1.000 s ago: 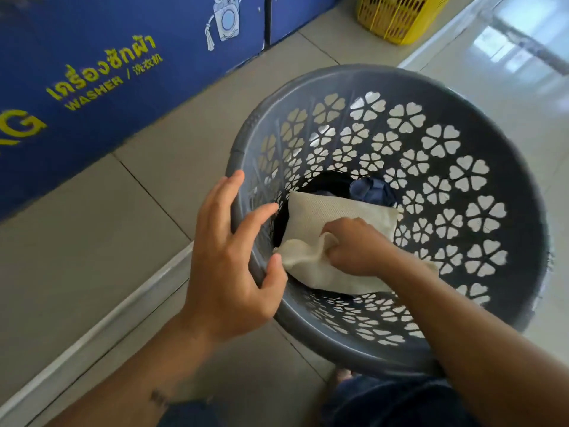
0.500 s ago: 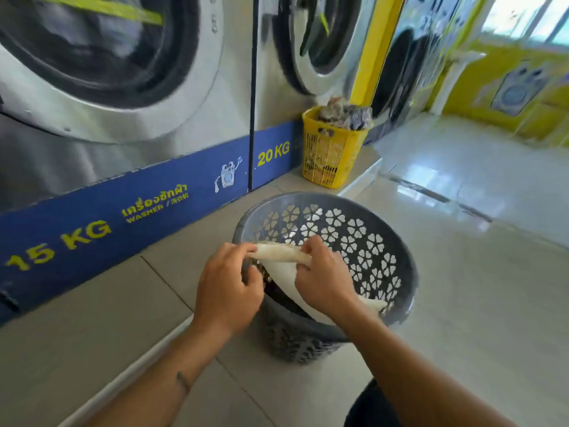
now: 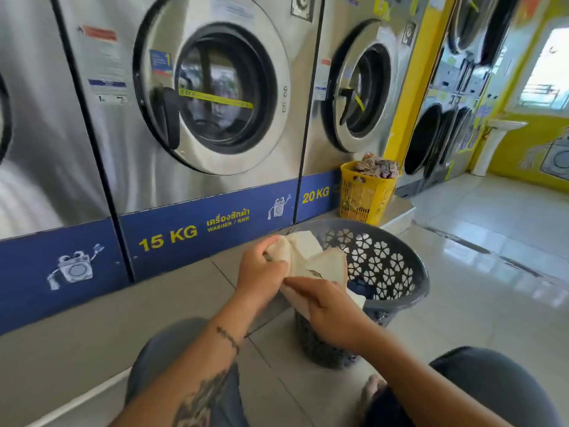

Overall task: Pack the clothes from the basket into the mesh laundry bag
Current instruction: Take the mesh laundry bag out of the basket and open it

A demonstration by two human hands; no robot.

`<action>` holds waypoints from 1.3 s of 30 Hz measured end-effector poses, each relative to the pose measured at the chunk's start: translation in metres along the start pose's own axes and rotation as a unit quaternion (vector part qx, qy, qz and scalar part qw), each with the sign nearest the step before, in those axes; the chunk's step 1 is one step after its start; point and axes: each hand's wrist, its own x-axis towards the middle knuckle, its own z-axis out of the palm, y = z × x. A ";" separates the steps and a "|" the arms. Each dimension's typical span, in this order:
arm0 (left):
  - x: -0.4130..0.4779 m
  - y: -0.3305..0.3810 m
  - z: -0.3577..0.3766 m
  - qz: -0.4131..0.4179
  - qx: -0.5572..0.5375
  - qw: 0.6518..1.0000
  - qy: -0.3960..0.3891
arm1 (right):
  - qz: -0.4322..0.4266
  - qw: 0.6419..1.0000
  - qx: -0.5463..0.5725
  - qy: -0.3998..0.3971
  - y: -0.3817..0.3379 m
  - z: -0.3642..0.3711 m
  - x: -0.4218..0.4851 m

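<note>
Both hands up over the near rim of the grey basket (image 3: 412, 272), sharing one cream-white piece of fabric (image 3: 311, 257), most likely the mesh laundry bag itself, though the weave is too blurred to confirm. Left hand (image 3: 261, 272) closed around the bunched upper-left end, fingers wrapped tight. Right hand (image 3: 332, 312) pinching the lower edge, thumb and forefinger flat along the cloth. Fabric stretched between the two grips, running up and away from the right hand toward the left, with loose folds spilling back over the rim into the basket.

Dark clothes (image 3: 358, 286) lying low inside the basket, just beyond and slightly right of the right hand, below the hanging cloth. Right hand clearly the nearer one to them; left hand nearer the washing machine (image 3: 197, 97) side.

Judging the step: finding and spreading the bag's opening, nothing packed yet. Coming move likely hinges on getting the mouth open and facing down toward the basket, left hand holding the bag, right hand free to dip in. Risk: slack fabric draping over the clothes and hiding them.

Yellow basket (image 3: 363, 195) of other laundry well apart, off by the wall
</note>
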 end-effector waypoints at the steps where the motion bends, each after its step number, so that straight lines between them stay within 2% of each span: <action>1: -0.006 0.001 -0.005 0.019 0.018 1.000 0.006 | -0.004 1.000 0.016 0.022 0.000 0.001 -0.002; 4: -0.007 0.005 -0.022 0.106 0.102 0.989 0.017 | 0.025 0.988 -0.031 0.150 0.009 -0.003 0.014; 5: -0.002 0.007 -0.030 0.138 0.140 0.980 0.021 | 0.052 0.983 -0.065 0.166 0.011 -0.007 0.022; 8: 0.017 0.014 -0.054 0.219 0.225 0.949 0.015 | 0.145 0.979 -0.115 0.089 0.010 -0.015 0.050; 12: 0.036 0.018 -0.087 0.283 0.323 0.903 0.021 | 0.160 0.984 -0.081 -0.003 0.017 0.006 0.081; 15: 0.046 0.017 -0.108 0.260 0.360 0.896 0.013 | 0.149 0.986 0.011 -0.075 0.013 0.029 0.092; 18: 0.047 0.017 -0.126 0.175 0.404 0.894 -0.079 | 0.105 0.969 0.154 -0.161 -0.009 0.056 0.087; 20: 0.047 0.014 -0.135 0.124 0.443 0.877 -0.136 | 0.097 0.952 0.214 -0.197 -0.016 0.068 0.084; 23: 0.050 0.002 -0.142 0.111 0.494 0.844 -0.176 | 0.102 0.955 0.200 -0.193 -0.005 0.078 0.088; 26: 0.053 -0.012 -0.139 0.099 0.536 0.816 -0.192 | 0.118 0.974 0.090 -0.174 0.014 0.077 0.090; 32: 0.064 -0.027 -0.104 0.092 0.549 0.812 -0.175 | 0.096 0.982 -0.071 -0.147 0.039 0.052 0.088; 36: 0.083 -0.030 -0.070 0.099 0.485 0.850 -0.179 | 0.073 0.989 -0.108 -0.077 0.063 0.023 0.095; 39: 0.105 -0.038 -0.045 0.100 0.439 0.876 -0.174 | 0.098 0.989 -0.096 -0.054 0.097 0.000 0.111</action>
